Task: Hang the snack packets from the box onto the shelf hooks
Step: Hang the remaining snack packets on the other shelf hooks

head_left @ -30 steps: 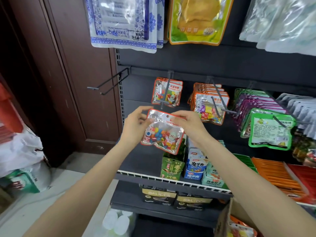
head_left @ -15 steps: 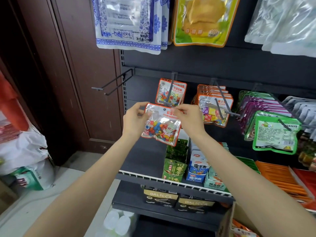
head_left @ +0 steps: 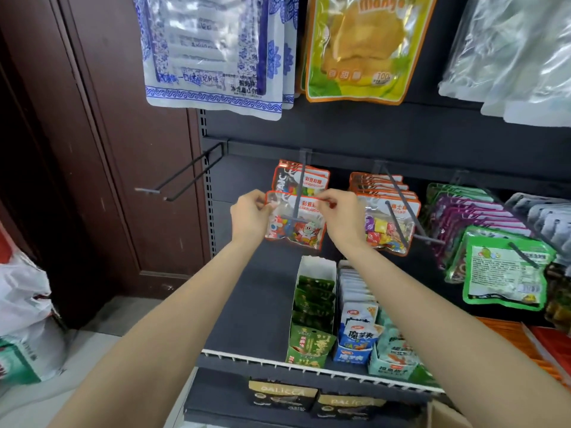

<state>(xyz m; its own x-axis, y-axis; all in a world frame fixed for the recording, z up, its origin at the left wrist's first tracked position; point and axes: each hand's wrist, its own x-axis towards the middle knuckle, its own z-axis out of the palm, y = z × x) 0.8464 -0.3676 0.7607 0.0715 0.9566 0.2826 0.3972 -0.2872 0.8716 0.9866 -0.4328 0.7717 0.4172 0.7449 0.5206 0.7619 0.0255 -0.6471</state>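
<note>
**Holding a candy packet up at the hook**

Watching through the head camera, I see both hands raised to the middle hook row of the dark shelf point(head_left: 370, 134). My left hand point(head_left: 248, 216) pinches the upper left corner of a clear, red-edged candy packet point(head_left: 295, 225), thumb and fingers curled onto its edge. My right hand point(head_left: 340, 217) pinches the top edge on the packet's right side, fingers folded over the red border. The packet hangs flat between the two hands, its printed face toward me, coloured sweets showing through the lower half.

A dark metal hook point(head_left: 298, 193) runs down across the front of the packet's upper middle, its crossbar tip lying over the clear window. I think the packet's hang hole is on or right at the hook, but the spot is too small for me to be sure. Just behind it, further up the same hook, hangs a matching packet point(head_left: 301, 177).

To the right is a row of orange-edged candy packets point(head_left: 389, 223) on the next hook, then purple packets point(head_left: 469, 217) and a green packet point(head_left: 506, 270). An empty double hook point(head_left: 182, 177) sticks out at the left. A corner of the cardboard box point(head_left: 445, 415) shows at the bottom edge.
</note>
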